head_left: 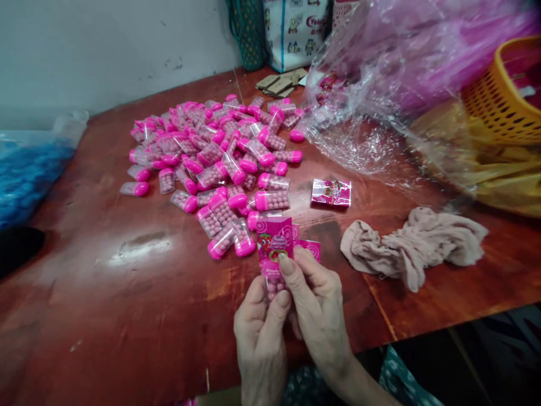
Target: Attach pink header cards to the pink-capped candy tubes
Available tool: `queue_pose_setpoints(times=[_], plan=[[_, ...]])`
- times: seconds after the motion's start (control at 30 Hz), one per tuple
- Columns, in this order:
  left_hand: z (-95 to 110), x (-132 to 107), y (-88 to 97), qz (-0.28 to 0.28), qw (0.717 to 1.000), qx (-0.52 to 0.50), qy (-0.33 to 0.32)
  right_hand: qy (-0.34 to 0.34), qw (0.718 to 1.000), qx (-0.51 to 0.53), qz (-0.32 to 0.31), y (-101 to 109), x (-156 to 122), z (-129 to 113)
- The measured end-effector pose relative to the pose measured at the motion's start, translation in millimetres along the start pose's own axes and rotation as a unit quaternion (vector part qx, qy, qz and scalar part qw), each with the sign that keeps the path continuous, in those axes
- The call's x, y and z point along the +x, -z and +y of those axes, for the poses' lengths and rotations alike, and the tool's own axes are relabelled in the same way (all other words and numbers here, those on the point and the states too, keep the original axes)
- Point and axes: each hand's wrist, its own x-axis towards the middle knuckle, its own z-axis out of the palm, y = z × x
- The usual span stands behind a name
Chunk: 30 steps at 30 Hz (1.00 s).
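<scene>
Near the table's front edge, my left hand [262,332] is closed around a small clear candy container [275,286] of round pink candies. My right hand [318,304] pinches a pink printed label [274,242] with a strawberry picture, held upright against the container's upper part. More pink labels [309,248] stick out behind the right fingers; whether that hand holds them too I cannot tell. Just beyond my hands, a big heap of similar candy containers [211,152] with bright pink caps spreads over the table.
A stack of pink labels [332,193] and a crumpled beige cloth [414,245] lie on the reddish-brown table [127,321]. Clear plastic wrap [372,129] and a yellow basket [499,101] are at right. A bag of blue pieces [34,169] stands left. Cardboard pieces [281,84] lie at the back.
</scene>
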Motion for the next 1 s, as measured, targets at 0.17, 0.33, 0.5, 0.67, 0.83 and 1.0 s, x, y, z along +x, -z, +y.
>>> queue_pose_setpoints(times=[0.17,0.33,0.5,0.67,0.83,1.0], plan=[[4.5,-3.8,-1.2,0.058,0.997,-0.044,-0.008,0.042,0.999,-0.025,-0.001,-11.5,-17.3,7.3],[17.6,-1.8,0.4,0.012,0.999,-0.041,-0.022,0.015,0.999,0.034,-0.024,-9.9,-21.3,2.5],[30.4,-7.1,-8.5,-0.054,0.997,0.049,-0.014,-0.077,0.974,0.210,-0.022,1.8,-6.1,-15.0],[36.0,-22.0,-26.0,-0.085,0.993,0.074,-0.044,-0.101,0.949,0.294,-0.053,12.9,1.7,-35.5],[39.4,-32.5,-36.2,-0.135,0.990,0.024,-0.037,-0.081,0.952,0.272,-0.118,18.9,-9.9,-49.6],[36.3,-26.1,-40.9,-0.177,0.982,0.017,-0.057,-0.060,0.960,0.258,-0.085,29.4,-12.0,-47.0]])
